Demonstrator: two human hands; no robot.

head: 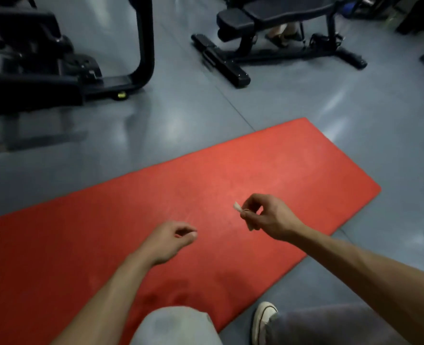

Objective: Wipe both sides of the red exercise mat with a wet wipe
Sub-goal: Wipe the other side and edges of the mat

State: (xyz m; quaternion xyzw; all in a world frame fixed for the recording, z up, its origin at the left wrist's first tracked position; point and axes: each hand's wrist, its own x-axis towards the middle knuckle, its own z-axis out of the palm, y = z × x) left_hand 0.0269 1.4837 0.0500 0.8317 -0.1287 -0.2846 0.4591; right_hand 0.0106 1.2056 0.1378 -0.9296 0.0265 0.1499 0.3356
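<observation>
As the mat [171,210] lies flat on the grey floor [280,108], its long axis running from lower left to upper right, a crouching person holds both hands over its middle. The right hand [265,215] pinches a small, bunched white wipe [237,206] between thumb and fingers, just above the red surface and not yet pressed to it. The left hand [171,239] hovers nearby with fingers loosely curled, holding nothing. The right hand is the nearer to the mat's far end; the wipe must come straight down to meet the surface, by the look of it. A knee [176,324] rests at the mat's near edge, a white shoe [263,319] just off it. Black gym machines [44,61] and a bench [275,26] stand well beyond. No container is in view.
</observation>
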